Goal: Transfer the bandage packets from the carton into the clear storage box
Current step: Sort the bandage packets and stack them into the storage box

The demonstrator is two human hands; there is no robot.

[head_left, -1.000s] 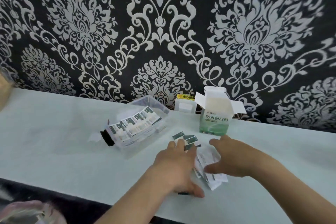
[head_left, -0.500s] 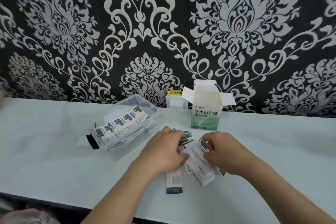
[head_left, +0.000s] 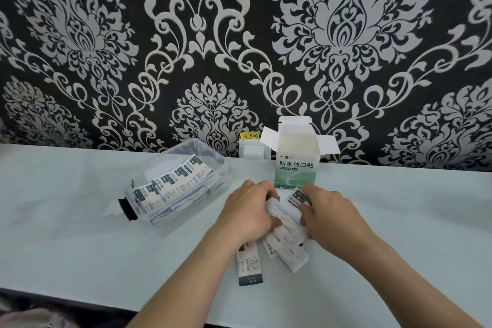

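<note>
- A black wall (head_left: 239, 34) with a pale damask pattern is filling the upper half of the view.
- A pale table (head_left: 66, 234) is stretching across below it, bearing everything else.
- The clear storage box (head_left: 213, 160) is sitting left of centre, at an angle to the table edge, holding a row of bandage packets (head_left: 170, 186) leaning one against the next.
- The carton (head_left: 296, 170) is standing upright near the wall, just beyond the hands, with its top flaps standing open.
- The left hand (head_left: 247, 216) is lying palm down, fingers curled over a loose bundle of packets (head_left: 286, 239) on the table.
- The right hand (head_left: 332, 221) is closing on the same bundle from the other side, its fingers bent around the packets.
- One long packet (head_left: 249, 266) is lying flat on the table, sticking out from under the left wrist.
- A small white fitting (head_left: 253, 150) with a yellow label is showing at the wall, between box and carton.
</note>
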